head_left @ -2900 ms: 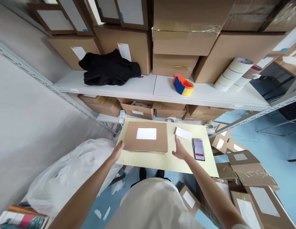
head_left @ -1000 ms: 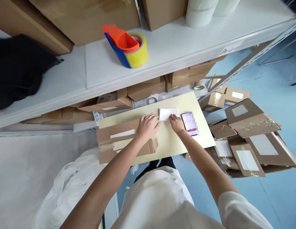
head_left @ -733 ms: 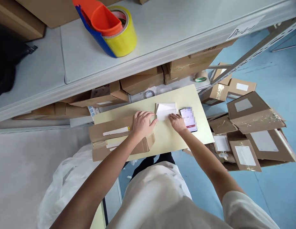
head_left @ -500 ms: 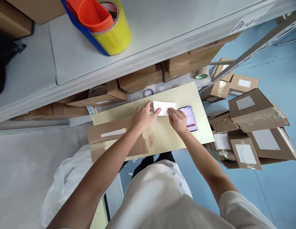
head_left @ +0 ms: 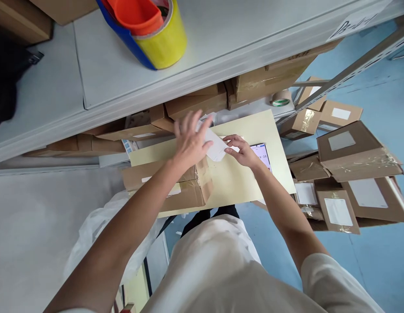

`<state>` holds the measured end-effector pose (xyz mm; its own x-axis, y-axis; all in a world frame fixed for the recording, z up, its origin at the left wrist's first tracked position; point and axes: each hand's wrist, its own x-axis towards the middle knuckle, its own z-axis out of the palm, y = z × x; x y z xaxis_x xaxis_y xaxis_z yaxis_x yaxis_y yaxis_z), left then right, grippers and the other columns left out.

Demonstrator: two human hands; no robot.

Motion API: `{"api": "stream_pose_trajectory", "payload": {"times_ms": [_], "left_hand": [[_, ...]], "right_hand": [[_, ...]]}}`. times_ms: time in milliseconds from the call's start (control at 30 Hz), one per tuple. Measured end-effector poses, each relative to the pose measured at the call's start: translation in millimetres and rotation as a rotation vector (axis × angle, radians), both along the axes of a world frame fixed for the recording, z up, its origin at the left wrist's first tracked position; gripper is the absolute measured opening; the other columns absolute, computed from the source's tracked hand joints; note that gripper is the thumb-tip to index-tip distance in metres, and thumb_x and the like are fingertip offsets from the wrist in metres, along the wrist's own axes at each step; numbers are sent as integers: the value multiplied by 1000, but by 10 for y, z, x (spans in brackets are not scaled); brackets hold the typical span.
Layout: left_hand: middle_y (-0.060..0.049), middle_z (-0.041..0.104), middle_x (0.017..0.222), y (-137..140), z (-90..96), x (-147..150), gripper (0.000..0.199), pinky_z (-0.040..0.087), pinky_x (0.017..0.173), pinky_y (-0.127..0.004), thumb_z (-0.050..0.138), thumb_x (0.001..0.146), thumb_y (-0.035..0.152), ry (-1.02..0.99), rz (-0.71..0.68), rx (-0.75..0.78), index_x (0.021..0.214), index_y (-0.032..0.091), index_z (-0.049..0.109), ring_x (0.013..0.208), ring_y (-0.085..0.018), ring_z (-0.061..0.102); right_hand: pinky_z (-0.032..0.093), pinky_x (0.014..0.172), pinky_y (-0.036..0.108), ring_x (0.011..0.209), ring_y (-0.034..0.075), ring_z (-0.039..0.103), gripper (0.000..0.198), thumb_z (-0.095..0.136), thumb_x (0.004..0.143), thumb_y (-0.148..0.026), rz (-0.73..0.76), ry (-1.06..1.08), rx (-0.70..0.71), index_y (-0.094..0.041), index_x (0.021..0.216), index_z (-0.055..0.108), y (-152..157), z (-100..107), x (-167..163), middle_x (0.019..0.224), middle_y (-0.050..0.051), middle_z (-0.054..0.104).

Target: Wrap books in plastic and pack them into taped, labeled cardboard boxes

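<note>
L hand [head_left: 190, 143] w/ fingers spread, R hand [head_left: 242, 153] pinching the white slip [head_left: 217, 147] by its edge, so uneven pull cd crease it.

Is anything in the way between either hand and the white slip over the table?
Nothing visible stands between them. The right hand pinches the right end of the white slip; the blurred left hand is at its other end, contact unclear. The cardboard box and phone lie on the table to either side.
</note>
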<state>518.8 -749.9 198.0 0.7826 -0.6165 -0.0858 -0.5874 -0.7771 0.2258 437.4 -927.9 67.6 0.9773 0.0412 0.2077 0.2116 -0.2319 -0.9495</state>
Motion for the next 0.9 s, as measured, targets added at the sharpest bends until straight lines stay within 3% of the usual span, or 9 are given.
{"api": "stream_pose_trajectory", "payload": {"times_ms": [100,233,433,700,900], "left_hand": [[-5,48,143,-114,-137,-54,24,5,113,-60,58,87,27,100,-271,22,110,27,66,140,-33,26],[-4,67,111,-162,-314,-7,20,1,111,-61,50,91,26,158,-329,6,90,26,71,127,-28,41],[-3,71,88,-188,-420,44,22,10,109,-57,50,90,24,251,-240,-16,78,25,68,110,-24,53],[0,70,82,-124,-515,214,22,29,96,-42,47,91,31,352,-94,-42,83,22,65,86,-19,62],[-6,71,95,28,-538,363,27,34,91,-35,41,95,35,118,184,-202,95,20,64,94,-20,61]], "right_hand": [[44,92,41,104,22,60,37,50,89,-56,15,-39,-38,-23,82,63,20,33,10,106,8,63],[42,90,38,99,21,62,37,49,91,-55,14,-56,-128,-23,83,67,2,14,-10,103,7,65],[35,92,39,97,20,61,39,45,93,-54,-30,-39,-279,-22,85,66,-23,12,-35,102,6,67],[35,92,39,92,21,61,39,42,94,-54,-51,24,-276,-23,83,64,-135,-37,-87,92,5,69],[37,96,42,96,22,63,37,42,94,-53,-95,128,-265,-23,87,64,-265,-227,-185,95,6,71]]}}
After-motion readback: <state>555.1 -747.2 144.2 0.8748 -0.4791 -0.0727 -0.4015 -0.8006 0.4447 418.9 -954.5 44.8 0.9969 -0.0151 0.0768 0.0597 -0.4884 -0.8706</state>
